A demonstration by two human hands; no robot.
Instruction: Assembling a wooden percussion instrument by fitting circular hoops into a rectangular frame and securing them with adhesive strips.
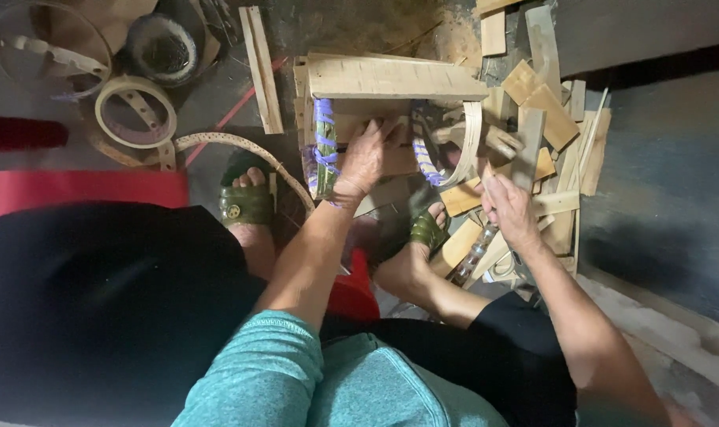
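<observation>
Teal-sleeved arms reach down from the camera toward a low square frame of pale wooden boards (391,79) standing on the dark floor between the person's feet in green sandals. Left hand (367,158) lies flat with spread fingers, pressing on a board inside that frame, just right of the bundle of thin strips bound with purple cord (324,146). Right hand (511,209), right of the frame, is curled over the heap of short wooden offcuts (549,111); whether it grips a piece I cannot tell. A curved pale bamboo strip (471,142) bends along the frame's right side. The strip looks light, springy and splintery, probably best held near its ends. Left of the frame lie round bamboo hoops (135,111).
</observation>
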